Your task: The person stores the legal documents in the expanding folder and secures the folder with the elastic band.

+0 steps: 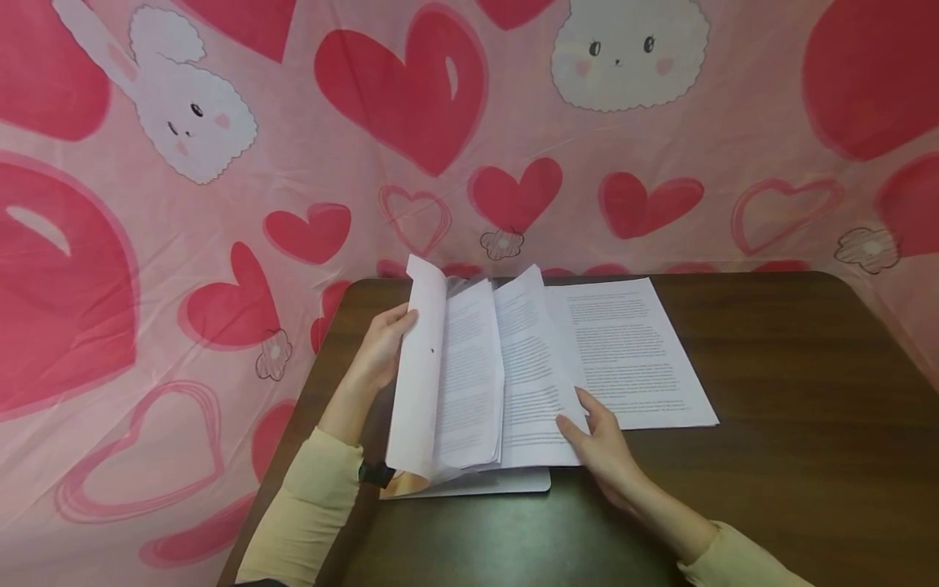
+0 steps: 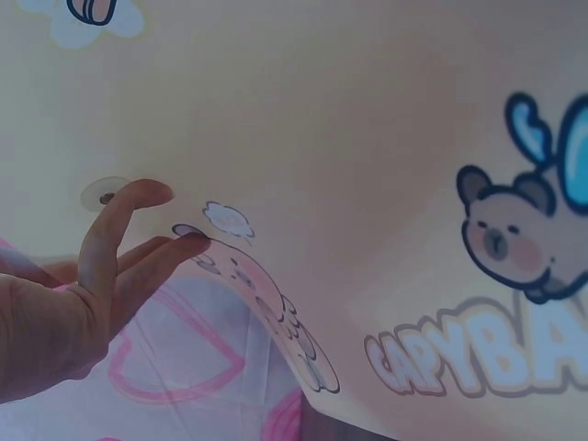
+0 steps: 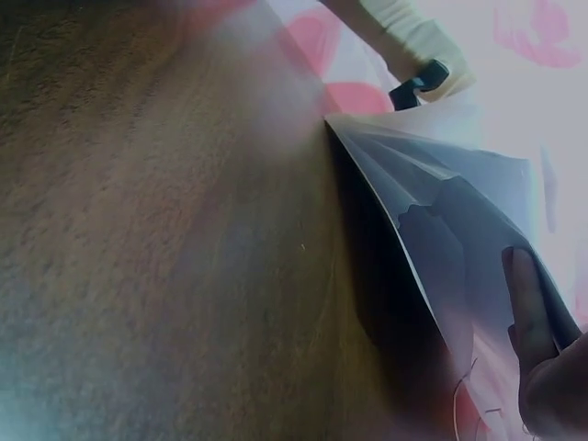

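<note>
A folder with a white inner cover (image 1: 418,375) is held open, tilted up at the left. Its outside, in the left wrist view, is a pale cover (image 2: 349,165) with cartoon capybaras and lettering. My left hand (image 1: 383,346) grips that cover's left edge, thumb on the inner side, other fingers behind. A printed stack (image 1: 469,375) lies inside the folder. Beside it, my right hand (image 1: 605,448) pinches the lower right corner of printed sheets (image 1: 531,375), thumb on top. In the right wrist view the right hand's fingers (image 3: 526,299) lie along the sheets.
More printed paper (image 1: 631,350) lies flat on the dark wooden table (image 1: 792,391), to the right of the folder. The folder's back cover (image 1: 491,483) shows below the sheets. A pink heart-patterned cloth (image 1: 455,204) hangs behind and to the left of the table.
</note>
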